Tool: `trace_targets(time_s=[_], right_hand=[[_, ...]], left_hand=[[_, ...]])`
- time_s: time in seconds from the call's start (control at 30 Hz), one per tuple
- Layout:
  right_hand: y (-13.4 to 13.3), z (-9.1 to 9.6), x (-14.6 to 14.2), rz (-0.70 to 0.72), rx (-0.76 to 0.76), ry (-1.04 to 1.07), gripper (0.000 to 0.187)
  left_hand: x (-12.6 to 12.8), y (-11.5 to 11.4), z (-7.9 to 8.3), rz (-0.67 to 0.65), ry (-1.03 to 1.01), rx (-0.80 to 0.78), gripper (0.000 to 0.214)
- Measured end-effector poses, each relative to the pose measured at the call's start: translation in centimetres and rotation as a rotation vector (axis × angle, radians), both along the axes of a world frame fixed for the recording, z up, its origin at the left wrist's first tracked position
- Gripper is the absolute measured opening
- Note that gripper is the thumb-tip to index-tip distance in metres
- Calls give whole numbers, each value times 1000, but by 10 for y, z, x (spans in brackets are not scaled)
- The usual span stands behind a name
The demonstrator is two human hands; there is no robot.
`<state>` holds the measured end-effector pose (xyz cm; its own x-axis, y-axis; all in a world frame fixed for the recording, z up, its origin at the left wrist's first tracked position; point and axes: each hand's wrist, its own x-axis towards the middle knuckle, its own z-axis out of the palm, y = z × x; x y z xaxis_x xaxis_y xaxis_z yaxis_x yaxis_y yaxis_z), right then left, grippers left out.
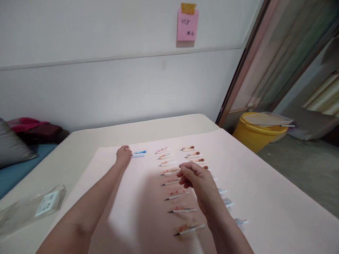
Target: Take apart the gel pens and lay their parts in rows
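Observation:
My left hand (124,155) reaches to the far left of a pale pink sheet (127,194). Its fingers are closed at the left end of a slim pen with a blue part (140,152), which lies nearly level on the sheet. My right hand (198,179) hovers over the rows, fingers curled together and nothing visible in them. Beneath and left of it runs a column of slim pens with reddish prints (182,210), dark tips to the left. A second column has brown-ended pens (194,154) at the back and grey-blue ones (240,222) nearer me, partly hidden by my right hand and forearm.
The sheet covers much of a cream table (148,127) against a white wall. A clear plastic bag with a label (47,203) lies at the left. A yellow bin (247,135) stands beyond the right edge. A pink note (187,26) is taped to the wall.

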<state>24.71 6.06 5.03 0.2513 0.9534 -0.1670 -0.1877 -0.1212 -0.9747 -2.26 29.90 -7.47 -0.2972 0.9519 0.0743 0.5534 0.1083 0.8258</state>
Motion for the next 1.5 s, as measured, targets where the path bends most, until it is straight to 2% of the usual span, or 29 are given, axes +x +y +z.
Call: trace_targets(time_s=[0.13,0.27,0.33,0.4,0.47,0.53,0.6,0.67,0.77,0.87,0.97,1.03,1.1,1.3,1.4,1.5], right_hand=[[0,2,1,-20,25,4,24],[1,5,4,0,29,40,26],[1,5,5,7,36,59,26],[-1,6,3,11,60,67,25],[-4,7,-2,19,84,67,24],[-9,8,-10,35,91,68,25],[-15,10,-19,62,98,71,25],[-22,10,-28,100,106,66,24],[-31,10,-40,150,108,31,23],[-36,7,-52,183,102,-20,22],[-36,-1,-62,212,87,-75,21],[-36,-9,-68,238,73,-110,20],[-36,-17,-73,284,58,-143,19],[-39,-29,-89,406,9,-232,15],[-42,-34,-97,458,0,-241,15],[-47,-43,-107,508,9,-256,15]], left_hand=[[-8,-10,13,-3,-97,14,39],[-25,-41,46,2,-160,55,37],[-35,-69,70,13,-208,106,39],[-42,-105,95,61,-417,229,37],[-47,-146,118,59,-527,317,32],[-53,-188,134,88,-540,386,28],[-61,-223,141,126,-495,397,26],[-73,-249,138,205,-370,370,24],[-92,-272,122,289,19,204,17],[-104,-281,103,262,491,-70,12],[-107,-282,88,189,697,-318,14],[-107,-279,79,101,713,-433,16],[-108,-275,70,43,687,-481,16],[-104,-260,43,28,514,-462,5],[-93,-254,42,-10,352,-423,8],[-71,-251,49,-104,149,-374,11]])
